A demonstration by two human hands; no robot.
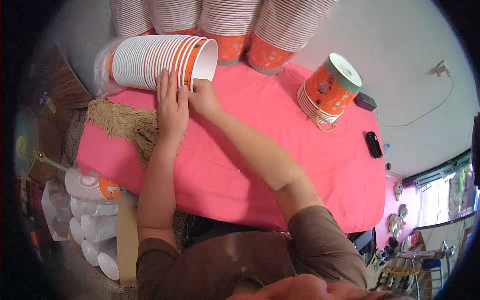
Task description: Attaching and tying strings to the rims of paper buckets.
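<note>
A long nested stack of white and orange paper buckets (142, 60) lies on its side at the far left of the pink-covered table. My left hand (172, 102) rests against the near side of the stack, its fingers stretched out along the rims. At the mouth of the stack, my right hand (204, 98) pinches the lower rim of the end paper bucket (208, 56), with fingertips partly hidden inside it. Both thumbs are close together at that rim. Beside my left wrist lies a bundle of tan strings (127, 122).
Several wrapped bucket stacks (227, 45) stand along the back. On the right is an upside-down bucket stack (330, 90) with string at its rim. A black box (365, 102) and black object (373, 144) lie near the right edge. More stacks (100, 225) fill a carton at lower left.
</note>
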